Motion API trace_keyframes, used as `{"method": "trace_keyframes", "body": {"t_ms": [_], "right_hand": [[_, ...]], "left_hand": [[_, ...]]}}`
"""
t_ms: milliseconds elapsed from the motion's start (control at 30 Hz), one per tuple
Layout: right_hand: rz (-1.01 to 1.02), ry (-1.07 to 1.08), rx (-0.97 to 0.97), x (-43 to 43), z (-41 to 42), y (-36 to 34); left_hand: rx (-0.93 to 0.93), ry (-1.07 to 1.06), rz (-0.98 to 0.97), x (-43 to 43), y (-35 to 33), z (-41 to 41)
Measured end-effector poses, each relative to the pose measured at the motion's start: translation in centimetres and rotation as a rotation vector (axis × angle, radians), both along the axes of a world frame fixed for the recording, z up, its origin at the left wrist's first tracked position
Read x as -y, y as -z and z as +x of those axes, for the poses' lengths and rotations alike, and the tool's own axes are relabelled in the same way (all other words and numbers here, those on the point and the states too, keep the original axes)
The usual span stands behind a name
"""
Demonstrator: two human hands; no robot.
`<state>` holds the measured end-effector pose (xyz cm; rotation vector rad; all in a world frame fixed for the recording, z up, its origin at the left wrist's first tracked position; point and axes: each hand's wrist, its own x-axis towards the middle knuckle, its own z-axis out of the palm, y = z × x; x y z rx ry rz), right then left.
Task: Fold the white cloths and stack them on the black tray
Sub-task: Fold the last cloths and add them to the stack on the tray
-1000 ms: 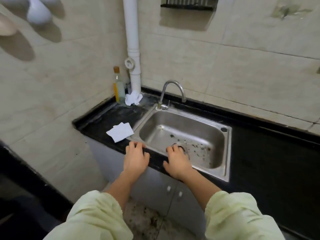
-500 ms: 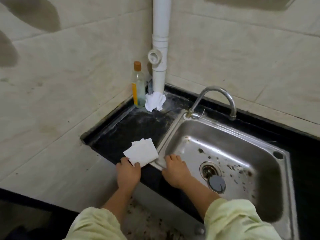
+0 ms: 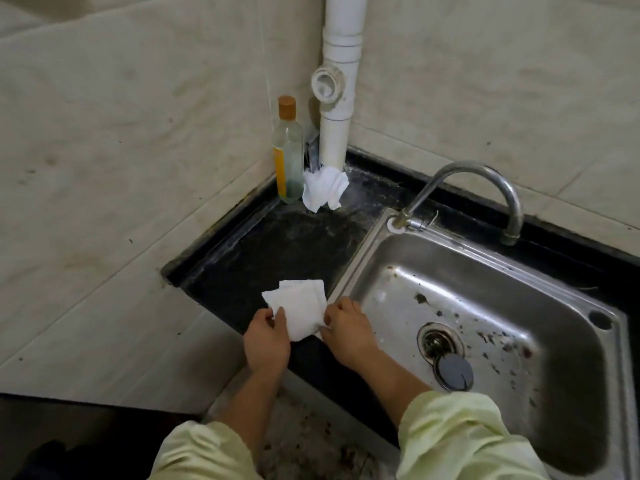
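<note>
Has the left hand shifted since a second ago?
Yes. The left hand has gone left along the counter's front edge, away from the sink's near corner, and now pinches the folded cloth.

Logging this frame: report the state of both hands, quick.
Left hand: closed, pinching the white cloth at its left edge.
Right hand: closed, pinching the same cloth's right edge.

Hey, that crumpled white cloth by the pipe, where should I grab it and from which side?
Probably pinch the crumpled cloth by its loose front flaps, coming from the front right over the counter. The bottle stands close on its left and the pipe rises behind it, so those sides are blocked.
</note>
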<state>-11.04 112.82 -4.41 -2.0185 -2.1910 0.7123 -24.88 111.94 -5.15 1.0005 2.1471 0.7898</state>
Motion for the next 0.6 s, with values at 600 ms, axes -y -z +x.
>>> {"method": "trace_keyframes", "body": {"t_ms": [600], "right_hand": [[0.141, 0.774, -0.799, 10.1, 17.4, -11.0]], "left_hand": [[0.536, 0.626, 0.123, 2.0, -11.7, 13.4]]}}
